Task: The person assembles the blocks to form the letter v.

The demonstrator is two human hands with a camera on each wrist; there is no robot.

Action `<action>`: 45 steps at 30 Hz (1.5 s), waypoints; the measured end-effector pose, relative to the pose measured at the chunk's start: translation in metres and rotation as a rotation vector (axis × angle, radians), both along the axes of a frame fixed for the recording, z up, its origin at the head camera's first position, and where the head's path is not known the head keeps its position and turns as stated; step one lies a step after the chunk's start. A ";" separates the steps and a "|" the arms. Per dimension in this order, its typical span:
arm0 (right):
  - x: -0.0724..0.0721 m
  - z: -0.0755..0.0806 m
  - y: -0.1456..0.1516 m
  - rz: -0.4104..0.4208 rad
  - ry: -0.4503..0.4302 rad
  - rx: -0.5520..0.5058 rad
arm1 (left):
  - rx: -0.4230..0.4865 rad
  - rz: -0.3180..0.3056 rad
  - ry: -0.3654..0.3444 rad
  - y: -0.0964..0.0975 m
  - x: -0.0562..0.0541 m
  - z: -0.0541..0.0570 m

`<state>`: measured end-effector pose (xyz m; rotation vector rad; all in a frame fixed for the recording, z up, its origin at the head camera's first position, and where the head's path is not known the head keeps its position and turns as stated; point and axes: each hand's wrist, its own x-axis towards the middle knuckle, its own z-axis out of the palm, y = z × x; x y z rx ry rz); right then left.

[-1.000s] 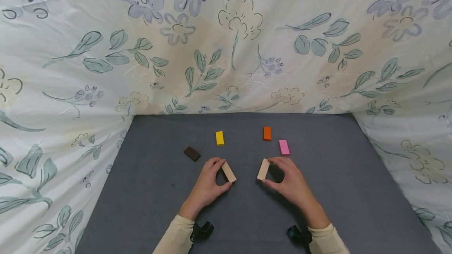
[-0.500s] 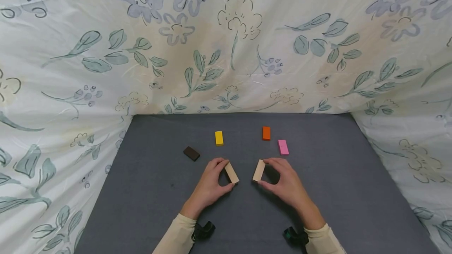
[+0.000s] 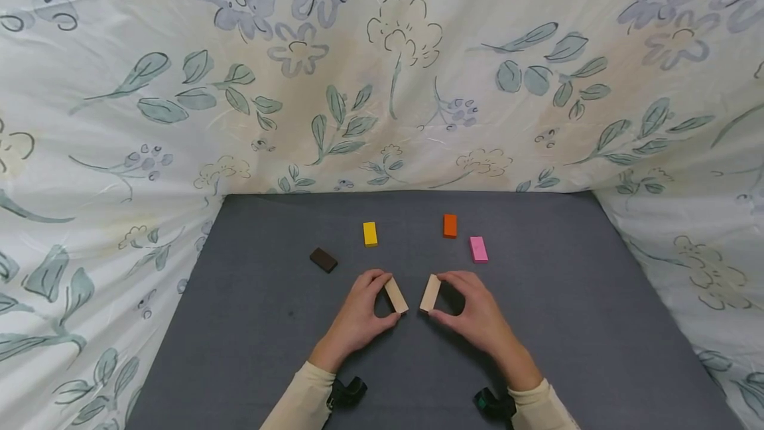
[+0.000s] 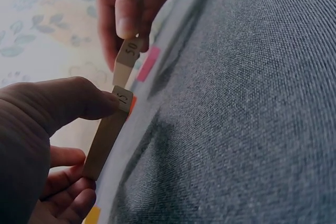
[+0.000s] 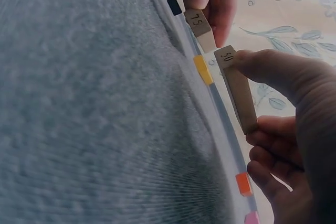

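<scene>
My left hand (image 3: 361, 314) pinches a plain wooden block (image 3: 396, 295) by its two ends, thumb at the near end and fingers at the far one. Its end face carries the number 75, seen on the block (image 5: 197, 20) in the right wrist view. Opposite it, my right hand (image 3: 475, 310) pinches a second wooden block (image 3: 430, 293) the same way; the number 50 shows on this block (image 4: 129, 51) in the left wrist view. Both blocks lean toward each other in the head view, near ends closest, with a narrow gap between them.
Beyond the hands, a dark brown block (image 3: 323, 260), a yellow block (image 3: 370, 234), an orange block (image 3: 450, 225) and a pink block (image 3: 479, 249) lie on the grey cloth-covered table (image 3: 268, 350). A floral curtain (image 3: 406, 118) hangs behind and along both sides.
Both hands have moved inward with their wooden blocks, the right one shifting further left than the left one shifts right. The gap between the blocks has narrowed; the coloured blocks stay put.
</scene>
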<state>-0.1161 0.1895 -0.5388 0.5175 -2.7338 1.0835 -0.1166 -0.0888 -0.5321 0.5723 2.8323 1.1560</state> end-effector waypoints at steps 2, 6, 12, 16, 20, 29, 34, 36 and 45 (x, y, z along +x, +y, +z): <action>0.000 -0.001 -0.001 0.000 -0.003 -0.001 | -0.004 0.001 -0.007 0.001 0.000 -0.001; 0.000 -0.005 -0.003 0.000 -0.007 0.010 | -0.012 -0.009 -0.007 0.002 0.000 -0.003; 0.001 -0.007 -0.006 0.007 -0.011 0.003 | -0.020 -0.018 -0.018 0.003 0.000 -0.004; 0.001 -0.009 -0.007 0.014 -0.009 0.004 | -0.032 -0.025 -0.024 0.004 -0.001 -0.007; 0.000 -0.012 -0.008 0.023 -0.003 0.010 | -0.042 -0.031 -0.029 0.005 -0.001 -0.009; 0.001 -0.014 -0.010 0.044 -0.008 0.021 | -0.052 -0.041 -0.017 0.006 0.000 -0.011; 0.002 -0.013 -0.011 0.049 -0.008 0.032 | -0.072 -0.053 0.001 0.007 -0.001 -0.012; 0.002 -0.013 -0.011 0.047 -0.012 0.040 | -0.078 -0.057 0.005 0.007 -0.001 -0.011; 0.001 -0.015 -0.012 0.051 -0.013 0.067 | -0.085 -0.055 0.012 0.008 -0.001 -0.012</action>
